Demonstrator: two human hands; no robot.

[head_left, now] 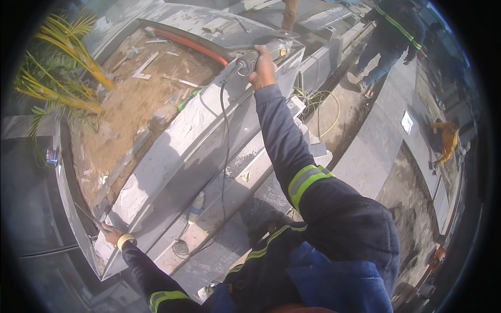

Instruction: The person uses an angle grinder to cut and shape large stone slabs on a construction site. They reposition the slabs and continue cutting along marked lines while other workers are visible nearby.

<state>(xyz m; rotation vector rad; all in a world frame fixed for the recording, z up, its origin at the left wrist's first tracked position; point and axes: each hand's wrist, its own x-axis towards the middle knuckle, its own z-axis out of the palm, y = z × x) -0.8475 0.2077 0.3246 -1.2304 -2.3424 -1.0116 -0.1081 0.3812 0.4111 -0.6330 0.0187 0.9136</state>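
Observation:
My right hand (263, 68) is closed round the body of an angle grinder (247, 63), reached out over the far end of a pale planter wall (180, 133). The grinder's disc (282, 34) stands out beyond the hand, and its dark cord (224, 117) hangs down across the wall. At the near left corner of that wall, my left hand (111, 233) is closed, apparently on a thin rod-like thing (86, 215) whose kind I cannot make out. A pale yellow ring like a tape roll (126, 240) sits round the left wrist.
Sand (120, 125) and scraps lie inside the planter, beside palm fronds (62, 88). A white bottle (197, 204) and a cord plug (180, 247) rest on the lower ledge. A coiled hose (326, 101) lies ahead right. One person (391, 36) stands beyond; another, in orange (446, 141), crouches far right.

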